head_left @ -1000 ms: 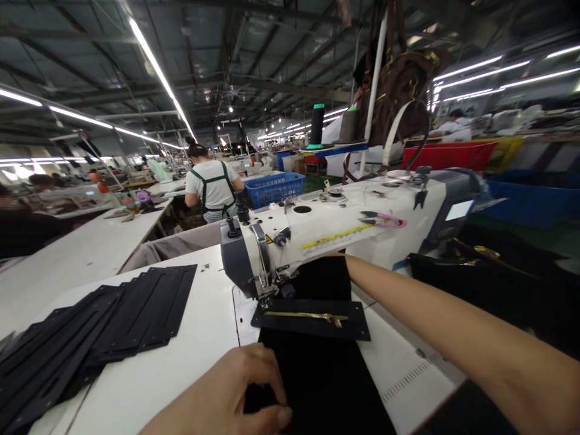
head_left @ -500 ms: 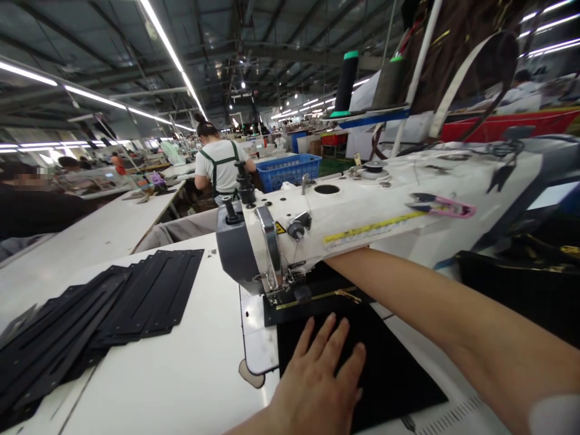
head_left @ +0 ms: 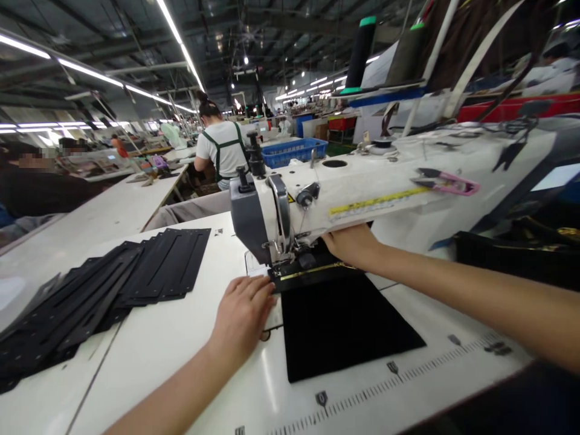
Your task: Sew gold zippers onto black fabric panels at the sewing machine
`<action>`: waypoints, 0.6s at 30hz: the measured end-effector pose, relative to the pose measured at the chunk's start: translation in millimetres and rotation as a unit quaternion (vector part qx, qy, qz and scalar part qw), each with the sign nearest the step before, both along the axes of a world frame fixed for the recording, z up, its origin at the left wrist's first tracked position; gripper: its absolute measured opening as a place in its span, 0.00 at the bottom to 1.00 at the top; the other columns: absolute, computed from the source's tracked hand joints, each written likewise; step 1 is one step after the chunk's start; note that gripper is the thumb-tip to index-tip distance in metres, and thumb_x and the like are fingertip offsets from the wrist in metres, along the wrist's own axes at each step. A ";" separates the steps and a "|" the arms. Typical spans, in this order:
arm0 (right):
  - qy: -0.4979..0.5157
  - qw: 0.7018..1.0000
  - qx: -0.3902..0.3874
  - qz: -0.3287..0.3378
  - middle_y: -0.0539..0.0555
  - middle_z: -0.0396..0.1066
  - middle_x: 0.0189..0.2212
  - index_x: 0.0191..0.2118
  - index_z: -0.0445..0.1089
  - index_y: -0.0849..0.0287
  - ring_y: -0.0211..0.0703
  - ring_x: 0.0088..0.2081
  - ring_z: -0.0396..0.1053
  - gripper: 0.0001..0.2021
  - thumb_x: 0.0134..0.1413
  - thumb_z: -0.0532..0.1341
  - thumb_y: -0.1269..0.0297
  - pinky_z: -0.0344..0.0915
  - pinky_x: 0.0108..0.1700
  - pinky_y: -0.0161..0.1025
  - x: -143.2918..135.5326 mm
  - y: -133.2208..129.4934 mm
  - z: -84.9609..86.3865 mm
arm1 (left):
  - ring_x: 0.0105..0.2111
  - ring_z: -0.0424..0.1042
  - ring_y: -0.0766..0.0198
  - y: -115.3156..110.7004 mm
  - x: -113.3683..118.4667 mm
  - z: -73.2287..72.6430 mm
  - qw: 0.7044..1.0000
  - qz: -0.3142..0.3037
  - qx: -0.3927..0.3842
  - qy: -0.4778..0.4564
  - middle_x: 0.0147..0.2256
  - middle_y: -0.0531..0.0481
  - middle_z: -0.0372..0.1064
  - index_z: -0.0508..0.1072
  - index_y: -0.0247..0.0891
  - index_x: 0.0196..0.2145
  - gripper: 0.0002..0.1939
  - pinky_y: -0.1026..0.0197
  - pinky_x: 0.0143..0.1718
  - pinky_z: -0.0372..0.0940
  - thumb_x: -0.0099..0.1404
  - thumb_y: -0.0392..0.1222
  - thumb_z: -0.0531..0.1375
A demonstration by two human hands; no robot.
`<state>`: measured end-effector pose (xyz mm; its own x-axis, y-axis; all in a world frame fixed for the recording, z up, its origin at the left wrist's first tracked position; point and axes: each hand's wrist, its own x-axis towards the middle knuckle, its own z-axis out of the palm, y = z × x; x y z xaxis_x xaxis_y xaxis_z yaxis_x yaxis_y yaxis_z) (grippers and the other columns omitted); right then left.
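Observation:
My left hand [head_left: 242, 311] lies palm down beside the needle area of the sewing machine [head_left: 362, 187], its fingertips at the left edge of the black fabric piece [head_left: 339, 326]. Those fingers are stretched out and close together. Across the top of the fabric runs a dark strip with a gold-toothed zipper [head_left: 310, 270], lying by the presser foot [head_left: 281, 269]. My right hand [head_left: 353, 244] reaches under the machine's arm, over the far part of the work. Its fingertips are mostly hidden, so whether they grip anything is unclear.
A fanned stack of black slotted panels [head_left: 158, 266] lies on the table at left. Pink-handled thread snips [head_left: 448, 181] rest against the machine. Thread cones [head_left: 360, 54] stand behind. Ahead are a blue crate [head_left: 294, 152] and a co-worker [head_left: 222, 145] facing away.
My left hand has moved off the middle of the black fabric to its left edge near the presser foot. My right hand has drawn back, showing more from under the machine's arm.

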<state>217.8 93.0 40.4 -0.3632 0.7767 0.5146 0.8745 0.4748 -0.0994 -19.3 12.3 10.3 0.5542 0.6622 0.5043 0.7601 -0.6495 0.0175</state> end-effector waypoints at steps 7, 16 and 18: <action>-0.043 0.988 -0.078 0.130 0.56 0.70 0.33 0.36 0.68 0.62 0.46 0.35 0.67 0.09 0.59 0.52 0.68 0.60 0.38 0.42 -27.6 -84.2 -15.6 | 0.32 0.71 0.59 17.8 0.7 7.0 0.995 0.039 -0.087 -0.028 0.30 0.48 0.73 0.71 0.36 0.33 0.09 0.54 0.39 0.62 0.63 0.33 0.51; -0.014 0.987 -0.129 0.098 0.56 0.73 0.36 0.43 0.68 0.60 0.46 0.37 0.71 0.11 0.58 0.54 0.63 0.63 0.38 0.38 -58.7 -66.1 -32.8 | 0.33 0.70 0.60 13.7 -1.5 7.5 0.994 0.036 -0.090 -0.059 0.31 0.50 0.72 0.70 0.37 0.33 0.08 0.55 0.39 0.60 0.62 0.32 0.51; 0.006 0.985 -0.129 0.113 0.55 0.73 0.37 0.44 0.68 0.59 0.46 0.38 0.71 0.10 0.58 0.54 0.65 0.63 0.40 0.38 -56.2 -68.6 -37.5 | 0.35 0.69 0.60 12.5 -2.2 4.7 0.993 0.027 -0.096 -0.062 0.34 0.49 0.72 0.70 0.37 0.36 0.08 0.55 0.40 0.60 0.62 0.32 0.52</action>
<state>161.6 24.4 2.8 -0.5377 0.7819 0.3154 0.7468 0.6153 -0.2523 -21.6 24.8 15.0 0.4566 0.7799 0.4281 0.7784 -0.5832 0.2323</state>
